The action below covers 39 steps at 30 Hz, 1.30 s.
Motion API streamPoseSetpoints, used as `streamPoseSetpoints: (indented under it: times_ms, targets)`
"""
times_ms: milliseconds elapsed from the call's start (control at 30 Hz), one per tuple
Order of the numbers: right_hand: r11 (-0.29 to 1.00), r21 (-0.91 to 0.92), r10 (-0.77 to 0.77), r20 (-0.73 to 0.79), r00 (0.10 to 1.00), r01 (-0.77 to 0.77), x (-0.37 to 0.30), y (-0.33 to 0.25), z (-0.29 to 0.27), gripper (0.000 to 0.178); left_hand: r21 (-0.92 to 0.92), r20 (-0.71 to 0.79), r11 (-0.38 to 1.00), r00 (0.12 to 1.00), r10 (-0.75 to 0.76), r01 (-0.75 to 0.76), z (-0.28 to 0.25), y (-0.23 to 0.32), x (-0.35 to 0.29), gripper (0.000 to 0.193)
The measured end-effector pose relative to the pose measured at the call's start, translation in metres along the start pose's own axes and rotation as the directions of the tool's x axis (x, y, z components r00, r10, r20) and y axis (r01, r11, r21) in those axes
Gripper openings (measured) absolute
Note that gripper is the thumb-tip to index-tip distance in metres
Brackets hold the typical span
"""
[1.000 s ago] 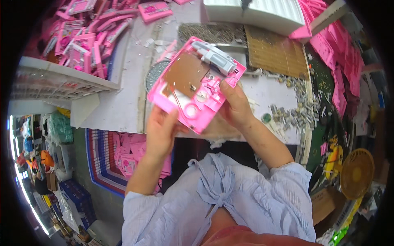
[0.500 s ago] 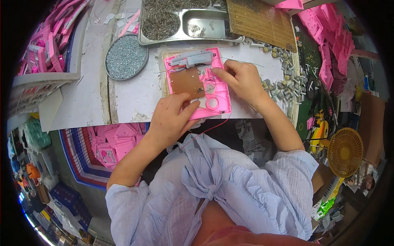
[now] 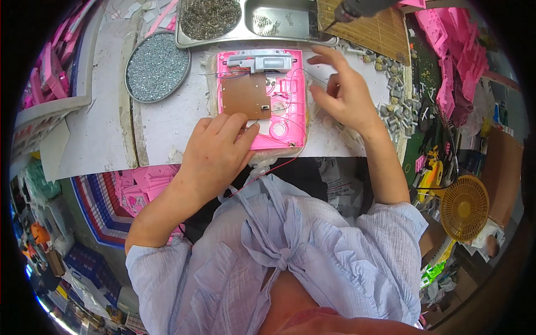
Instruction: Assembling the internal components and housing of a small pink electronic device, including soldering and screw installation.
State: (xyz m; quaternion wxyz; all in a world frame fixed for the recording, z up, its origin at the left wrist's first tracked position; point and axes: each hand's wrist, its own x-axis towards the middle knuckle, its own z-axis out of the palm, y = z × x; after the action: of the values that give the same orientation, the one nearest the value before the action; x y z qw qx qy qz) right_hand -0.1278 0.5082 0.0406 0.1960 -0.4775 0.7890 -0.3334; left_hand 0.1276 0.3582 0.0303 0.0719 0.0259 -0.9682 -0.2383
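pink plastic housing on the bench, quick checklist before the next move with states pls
1. Pink plastic housing lying flat on the white bench top: ok.
2. Left hand pressing its near left corner: ok.
3. Right hand empty, open beside the right edge: ok.
4. Brown circuit board seated in the housing: looks ok, fixing cannot tell.
5. Thin wires clear of the fingers: cannot tell.
6. Round metal tray of silver screws close on the left: ok.
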Motion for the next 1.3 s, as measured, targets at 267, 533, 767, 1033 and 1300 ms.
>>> streamPoseSetpoints:
  times_ms: [267, 533, 767, 1033, 1300]
  targets:
    - [0.962, 0.015, 0.254, 0.308, 0.917, -0.271, -0.057, -0.033, -0.006, 0.034, -0.052, -0.132, 0.998, 0.99, -0.043, 0.036, 0.011, 0.024, 0.035, 0.075]
    - [0.999, -0.011, -0.034, 0.319, 0.947, 0.04, -0.11, -0.049, 0.029, 0.016, -0.061, -0.19, 0.995, 0.979, 0.069, -0.082, 0.03, 0.013, 0.039, 0.055]
    - [0.913, -0.214, -0.347, 0.038, 0.937, 0.347, -0.056, -0.015, 0.021, 0.065, 0.021, -0.296, 0.959, 0.915, 0.275, -0.281, 0.037, 0.012, 0.019, 0.027]
    - [0.84, -0.336, -0.373, 0.211, 0.904, 0.425, -0.047, 0.0, 0.025, 0.069, -0.135, -0.249, 0.937, 0.926, 0.283, -0.323, 0.041, 0.005, 0.01, 0.035]
    - [0.829, -0.116, -0.523, 0.185, 0.832, 0.547, -0.055, -0.031, 0.037, 0.047, -0.113, -0.378, 0.881, 0.84, 0.39, -0.46, 0.035, 0.016, -0.006, 0.028]
